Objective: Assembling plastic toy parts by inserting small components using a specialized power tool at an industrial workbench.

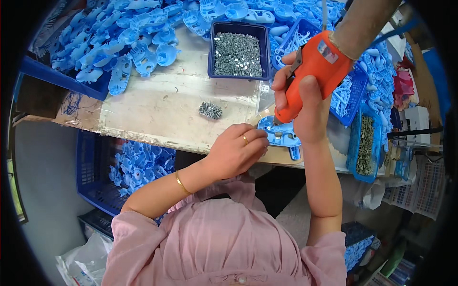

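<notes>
My right hand [311, 114] is wrapped round an orange power screwdriver [317, 64], its thumb along the body and its fingers on the lever side. The tool's tip points down at a blue plastic shell [282, 135] at the near table edge; whether it touches cannot be told. With fingers bent and closed, my left hand [238, 148] grips the shell's left end; its fingertips are partly hidden. Small metal parts show inside the shell. Left of it lies a small pile of screws [210, 110]. Beyond stands a dark blue tray [210, 59] of screws.
Blue plastic shells [143, 33] are heaped across the back. Blue baskets [359, 97] of small parts and a tub [355, 152] of metal pieces stand at right. Below the table, at left, is a crate [93, 183] of blue pieces. A thick hose [365, 24] rises from the screwdriver.
</notes>
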Demonstrator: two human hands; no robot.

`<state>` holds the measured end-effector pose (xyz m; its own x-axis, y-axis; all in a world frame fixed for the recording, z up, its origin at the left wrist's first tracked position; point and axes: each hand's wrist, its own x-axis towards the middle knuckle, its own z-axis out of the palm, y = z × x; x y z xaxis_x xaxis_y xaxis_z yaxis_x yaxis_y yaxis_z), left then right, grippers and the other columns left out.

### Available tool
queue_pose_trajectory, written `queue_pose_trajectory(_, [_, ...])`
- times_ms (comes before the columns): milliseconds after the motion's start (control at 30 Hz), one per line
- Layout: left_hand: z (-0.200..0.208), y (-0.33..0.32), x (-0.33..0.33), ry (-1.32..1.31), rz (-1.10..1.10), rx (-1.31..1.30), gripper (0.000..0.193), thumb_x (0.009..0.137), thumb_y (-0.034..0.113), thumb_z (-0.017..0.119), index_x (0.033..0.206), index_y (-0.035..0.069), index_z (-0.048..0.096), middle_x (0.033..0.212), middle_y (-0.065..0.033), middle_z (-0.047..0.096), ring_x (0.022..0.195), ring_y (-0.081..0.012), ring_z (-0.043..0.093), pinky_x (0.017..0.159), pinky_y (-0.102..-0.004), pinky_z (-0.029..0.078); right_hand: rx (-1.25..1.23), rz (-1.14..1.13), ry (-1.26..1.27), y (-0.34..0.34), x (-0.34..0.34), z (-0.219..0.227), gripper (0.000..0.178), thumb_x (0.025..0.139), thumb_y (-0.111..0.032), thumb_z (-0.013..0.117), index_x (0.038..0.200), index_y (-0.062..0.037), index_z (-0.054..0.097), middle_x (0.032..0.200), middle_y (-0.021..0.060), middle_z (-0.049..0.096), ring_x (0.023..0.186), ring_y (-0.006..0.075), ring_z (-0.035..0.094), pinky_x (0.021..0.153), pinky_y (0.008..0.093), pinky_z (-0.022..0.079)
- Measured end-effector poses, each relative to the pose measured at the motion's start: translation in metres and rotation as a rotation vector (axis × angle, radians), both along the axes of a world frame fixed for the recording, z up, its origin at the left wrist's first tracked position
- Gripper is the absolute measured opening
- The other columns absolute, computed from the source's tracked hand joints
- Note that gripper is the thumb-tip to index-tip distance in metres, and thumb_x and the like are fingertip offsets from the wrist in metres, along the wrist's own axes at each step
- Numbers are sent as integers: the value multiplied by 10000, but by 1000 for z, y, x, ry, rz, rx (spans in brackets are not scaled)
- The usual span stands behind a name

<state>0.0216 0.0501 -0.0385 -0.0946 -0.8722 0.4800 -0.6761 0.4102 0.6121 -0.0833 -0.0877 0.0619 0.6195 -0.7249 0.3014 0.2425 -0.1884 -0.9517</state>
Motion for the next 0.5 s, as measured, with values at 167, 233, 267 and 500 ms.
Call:
queue_pose_trajectory(167, [-2, -2, -10, -226, 121, -49, 352, 832, 161, 737, 1168, 118, 641, 1327, -81, 552, 1190, -287, 541, 998, -419, 453, -4, -23, -24, 1, -4, -16, 699, 924, -618, 600, 1211, 7, 477, 842, 97, 607, 569, 100, 547, 508, 238, 431])
queue_pose_trajectory(233, [-3, -3, -11, -253, 127, -27, 371, 829, 168, 738, 1183, 124, 635, 1356, -91, 535, 1227, -296, 526, 1034, -428, 440, -15, -37, -34, 1, -5, -19, 702, 928, -624, 589, 1212, 8, 476, 842, 100, 609, 566, 100, 546, 505, 236, 431])
queue_pose_trajectory(267, [-5, -3, -12, -267, 138, -27, 377, 829, 176, 736, 1189, 127, 635, 1372, -95, 525, 1248, -299, 514, 1057, -436, 428, -11, -36, -32, 2, -5, -20, 702, 928, -624, 589, 1212, 8, 476, 842, 100, 609, 566, 100, 546, 505, 236, 431])
queue_pose_trajectory(500, [-9, -3, -15, -287, 152, 0, 433, 842, 198, 717, 1258, 125, 617, 1391, -94, 502, 1281, -296, 485, 1089, -451, 403, -54, -58, -59, 0, -5, -22, 698, 938, -636, 563, 1212, 0, 477, 850, 111, 618, 560, 100, 542, 505, 238, 439])
